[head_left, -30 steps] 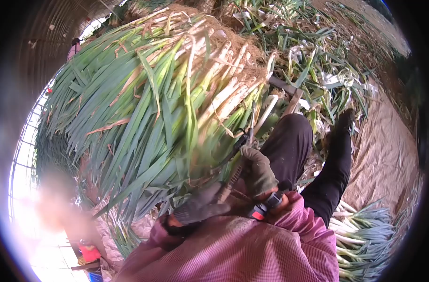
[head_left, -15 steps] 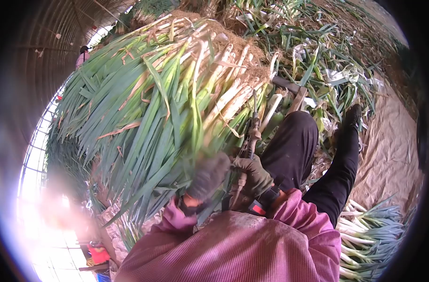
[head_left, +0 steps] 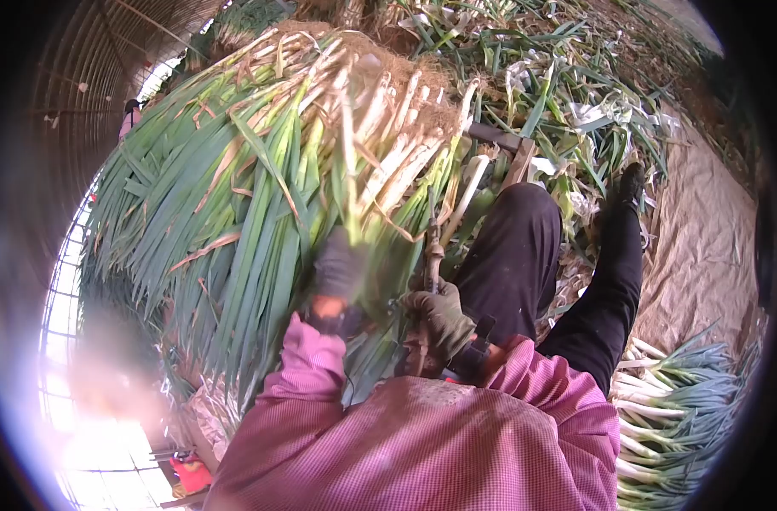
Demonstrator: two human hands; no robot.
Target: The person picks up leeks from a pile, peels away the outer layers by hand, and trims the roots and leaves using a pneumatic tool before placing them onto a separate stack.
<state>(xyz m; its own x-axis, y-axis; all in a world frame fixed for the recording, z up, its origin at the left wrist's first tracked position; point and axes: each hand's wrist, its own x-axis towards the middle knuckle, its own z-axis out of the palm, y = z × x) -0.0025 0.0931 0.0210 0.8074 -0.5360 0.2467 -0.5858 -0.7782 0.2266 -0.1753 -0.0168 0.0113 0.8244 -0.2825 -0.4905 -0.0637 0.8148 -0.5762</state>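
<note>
The left hand (head_left: 337,271) is at the leeks (head_left: 260,204), on the left; if its blurred fingers grip, I cannot tell. The right hand (head_left: 444,320) closes around a rod-like tool (head_left: 434,255), probably to point its tip far.

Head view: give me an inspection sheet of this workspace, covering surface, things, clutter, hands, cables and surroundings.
Surface: wrinkled brown sheet at right
Things: large pile of leafy stalks, roots on; paler-stemmed bundle at lower right
Clutter: loose leaves, upper right
Left hand: gloved, blurred at the leafy pile; grip unclear
Right hand: gloved, closed on slender tool
Cables: nothing seen
Surroundings: another person, far left
</note>
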